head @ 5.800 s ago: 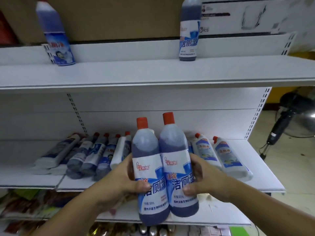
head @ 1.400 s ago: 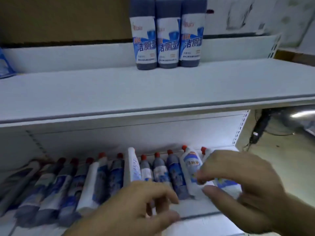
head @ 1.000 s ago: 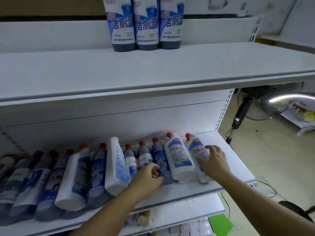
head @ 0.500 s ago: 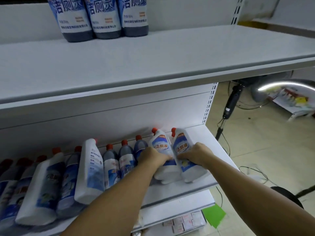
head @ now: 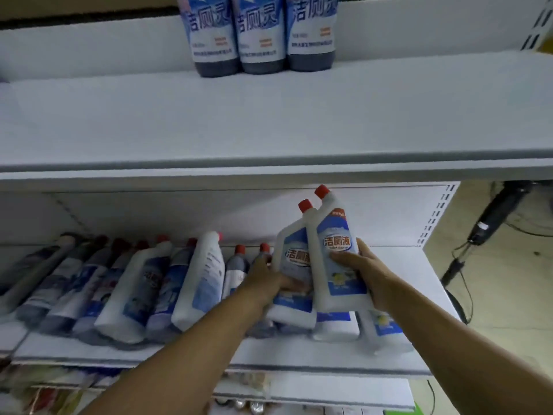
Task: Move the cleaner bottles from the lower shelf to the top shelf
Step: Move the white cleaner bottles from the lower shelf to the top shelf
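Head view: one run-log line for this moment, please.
left hand: grips white bottle | right hand: grips second white bottle | both lifted off lower shelf

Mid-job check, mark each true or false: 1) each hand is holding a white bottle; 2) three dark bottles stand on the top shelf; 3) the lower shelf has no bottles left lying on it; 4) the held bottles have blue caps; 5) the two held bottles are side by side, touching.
1) True: the left hand grips one white bottle, the right hand the other white bottle.
2) True: three dark bottles stand upright on the top shelf.
3) False: a row of lying bottles remains on the lower shelf.
4) False: both caps are red.
5) True.
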The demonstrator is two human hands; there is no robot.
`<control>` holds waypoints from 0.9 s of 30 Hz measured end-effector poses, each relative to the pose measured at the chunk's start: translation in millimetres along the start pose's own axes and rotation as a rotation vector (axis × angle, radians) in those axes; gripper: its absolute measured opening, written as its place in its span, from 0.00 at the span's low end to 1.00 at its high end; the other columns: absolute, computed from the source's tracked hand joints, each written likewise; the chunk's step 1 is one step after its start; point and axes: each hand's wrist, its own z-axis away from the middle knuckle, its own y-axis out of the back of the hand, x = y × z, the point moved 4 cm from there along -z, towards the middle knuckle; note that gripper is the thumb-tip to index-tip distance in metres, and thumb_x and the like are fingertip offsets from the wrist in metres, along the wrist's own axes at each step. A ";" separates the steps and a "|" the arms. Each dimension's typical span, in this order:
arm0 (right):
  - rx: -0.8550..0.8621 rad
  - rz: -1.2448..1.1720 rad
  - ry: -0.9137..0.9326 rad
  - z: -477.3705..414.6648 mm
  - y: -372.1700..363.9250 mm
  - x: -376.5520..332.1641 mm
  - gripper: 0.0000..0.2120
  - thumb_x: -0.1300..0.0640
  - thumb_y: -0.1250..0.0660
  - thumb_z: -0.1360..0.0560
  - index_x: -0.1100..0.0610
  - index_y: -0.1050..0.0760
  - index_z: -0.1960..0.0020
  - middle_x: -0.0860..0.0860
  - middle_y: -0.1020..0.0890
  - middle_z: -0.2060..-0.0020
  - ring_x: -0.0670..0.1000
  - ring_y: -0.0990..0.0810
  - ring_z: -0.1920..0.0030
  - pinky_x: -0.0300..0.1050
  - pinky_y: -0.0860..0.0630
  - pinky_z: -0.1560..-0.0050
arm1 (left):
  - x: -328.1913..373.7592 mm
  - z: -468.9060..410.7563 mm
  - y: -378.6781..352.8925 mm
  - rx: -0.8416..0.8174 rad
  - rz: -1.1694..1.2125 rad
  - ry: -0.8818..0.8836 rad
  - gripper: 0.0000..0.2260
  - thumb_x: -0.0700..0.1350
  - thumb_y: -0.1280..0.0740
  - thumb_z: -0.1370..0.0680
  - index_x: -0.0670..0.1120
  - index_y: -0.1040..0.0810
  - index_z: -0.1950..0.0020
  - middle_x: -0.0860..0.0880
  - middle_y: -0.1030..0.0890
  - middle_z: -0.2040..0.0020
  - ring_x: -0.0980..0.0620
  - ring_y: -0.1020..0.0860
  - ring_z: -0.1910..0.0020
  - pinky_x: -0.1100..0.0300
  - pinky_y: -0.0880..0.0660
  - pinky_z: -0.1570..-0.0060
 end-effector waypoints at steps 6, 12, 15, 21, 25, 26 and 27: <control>-0.253 0.015 0.025 -2.1 -106.7 1.7 0.22 0.61 0.27 0.37 0.54 0.27 0.45 0.56 0.15 0.61 0.56 0.16 0.63 0.50 0.19 0.65 | -23.8 67.0 110.8 0.195 0.282 -0.056 0.20 0.27 0.29 0.33 0.40 0.23 0.43 0.44 0.15 0.57 0.47 0.17 0.61 0.57 0.19 0.64; -0.558 0.074 0.038 38.1 -255.3 39.9 0.33 0.66 0.22 0.41 0.56 0.31 0.39 0.60 0.16 0.52 0.63 0.16 0.54 0.59 0.19 0.56 | -55.3 167.0 214.5 0.333 0.421 -0.193 0.28 0.25 0.28 0.38 0.42 0.26 0.41 0.38 0.16 0.51 0.39 0.17 0.55 0.49 0.19 0.64; -0.625 0.099 0.109 70.3 -328.9 38.1 0.32 0.65 0.22 0.40 0.57 0.31 0.40 0.61 0.16 0.52 0.63 0.16 0.54 0.61 0.20 0.55 | -61.9 223.4 271.1 0.397 0.450 -0.277 0.30 0.26 0.26 0.41 0.43 0.27 0.42 0.38 0.16 0.51 0.40 0.16 0.56 0.50 0.20 0.66; -0.743 0.157 0.277 138.2 -457.3 11.0 0.30 0.63 0.22 0.39 0.56 0.32 0.42 0.57 0.16 0.54 0.59 0.15 0.56 0.52 0.19 0.62 | -50.9 319.0 379.8 0.540 0.463 -0.465 0.32 0.29 0.26 0.45 0.40 0.28 0.43 0.39 0.15 0.56 0.43 0.16 0.64 0.53 0.20 0.71; -0.820 0.252 0.365 180.8 -519.9 -3.0 0.29 0.62 0.21 0.39 0.53 0.30 0.43 0.55 0.15 0.54 0.58 0.15 0.55 0.58 0.19 0.55 | -39.2 381.0 431.4 0.574 0.471 -0.600 0.35 0.41 0.17 0.52 0.42 0.24 0.48 0.38 0.15 0.57 0.42 0.16 0.65 0.51 0.20 0.72; -0.835 0.263 0.393 191.2 -534.6 -10.1 0.27 0.63 0.22 0.37 0.53 0.30 0.43 0.54 0.15 0.54 0.57 0.15 0.55 0.57 0.18 0.55 | -33.4 395.9 445.7 0.585 0.460 -0.639 0.38 0.45 0.16 0.57 0.42 0.23 0.49 0.38 0.15 0.56 0.41 0.16 0.65 0.51 0.20 0.71; -0.850 0.265 0.423 200.5 -548.3 -19.7 0.27 0.63 0.22 0.37 0.54 0.29 0.43 0.54 0.15 0.54 0.57 0.15 0.55 0.55 0.18 0.57 | -25.6 409.6 461.0 0.593 0.441 -0.676 0.40 0.48 0.16 0.59 0.42 0.22 0.50 0.38 0.15 0.57 0.41 0.16 0.65 0.50 0.20 0.71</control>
